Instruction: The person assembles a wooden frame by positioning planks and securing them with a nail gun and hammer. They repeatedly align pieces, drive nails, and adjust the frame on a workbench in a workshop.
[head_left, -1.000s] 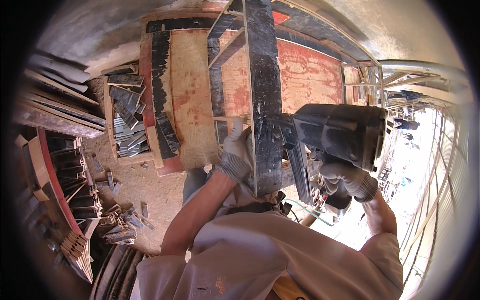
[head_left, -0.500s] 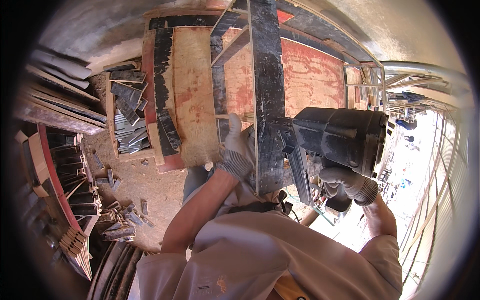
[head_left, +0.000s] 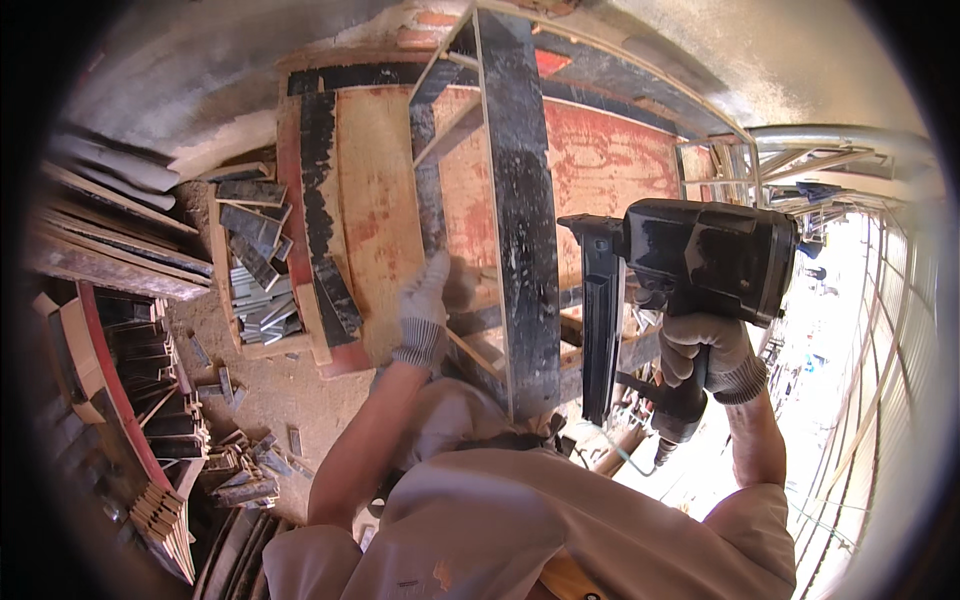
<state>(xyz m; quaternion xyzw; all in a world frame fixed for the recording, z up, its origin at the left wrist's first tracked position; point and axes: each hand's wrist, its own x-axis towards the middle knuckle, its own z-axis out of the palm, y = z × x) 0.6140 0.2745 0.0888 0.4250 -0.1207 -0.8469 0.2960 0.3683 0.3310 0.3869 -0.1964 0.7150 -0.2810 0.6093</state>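
My gloved right hand (head_left: pixel 705 350) is wrapped round the handle of a black nail gun (head_left: pixel 705 255). The nail gun's long magazine (head_left: pixel 600 345) hangs down beside an upright black-faced board (head_left: pixel 522 210), and its nose is just right of the board, apart from it. That board is part of an open wooden frame of planks standing on the workbench (head_left: pixel 375 220). Left of the board, my gloved left hand (head_left: pixel 424 305) reaches up near a dark frame slat (head_left: pixel 424 190), fingers stretched out and slightly blurred. Whether its fingertips touch the slat is unclear.
A wooden box (head_left: pixel 262 345) holding grey metal strips and black offcuts stands left of the bench. Stacked boards (head_left: pixel 120 240) and a rack of cut pieces (head_left: pixel 160 370) line the far left. Scraps (head_left: pixel 250 470) litter the floor. A hose (head_left: pixel 620 455) hangs below the nail gun.
The nail gun has moved right, away from the board, and its magazine hangs more upright. My left hand has left the board and moved left. The frame appears shifted slightly left in view.
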